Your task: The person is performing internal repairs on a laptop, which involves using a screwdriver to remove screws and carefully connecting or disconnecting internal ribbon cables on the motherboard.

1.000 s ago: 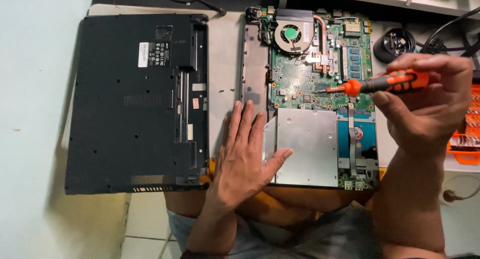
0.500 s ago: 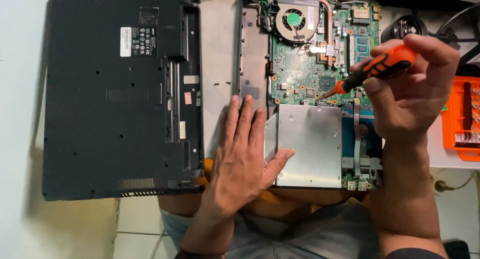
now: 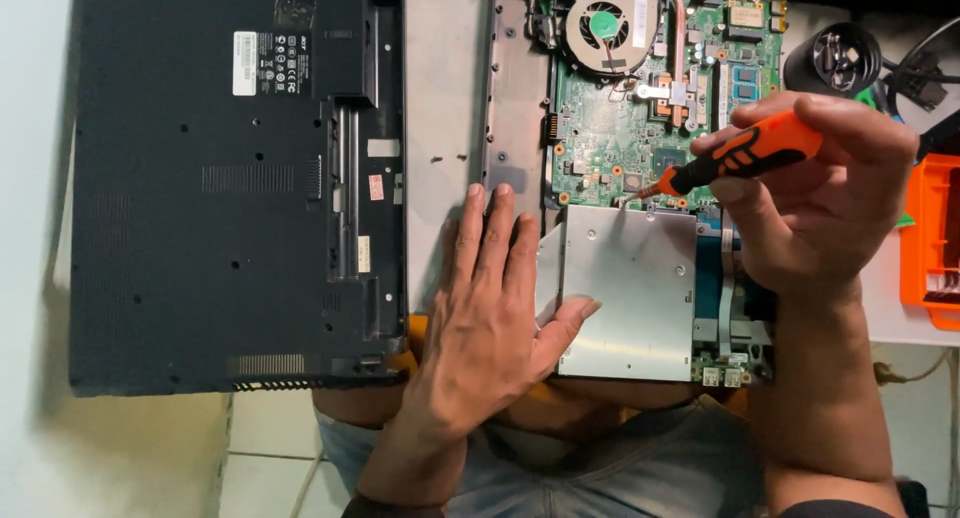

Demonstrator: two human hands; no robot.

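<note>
An opened laptop lies on the white table, its green circuit board bare, with a round fan and copper pipe at the top. A silver optical drive sits in the lower part. My left hand rests flat, fingers spread, on the laptop's left edge and the drive's corner. My right hand grips an orange and black screwdriver. Its tip touches the board just above the drive's upper right edge.
The removed black bottom cover lies to the left. Two small dark screws lie on the table between cover and laptop. An orange bit case is at the right edge, a black round object and cables above it.
The view has shifted, so everything sits lower and larger. My right hand has tilted the screwdriver and brought its tip down and left onto the board. My left hand has stayed flat.
</note>
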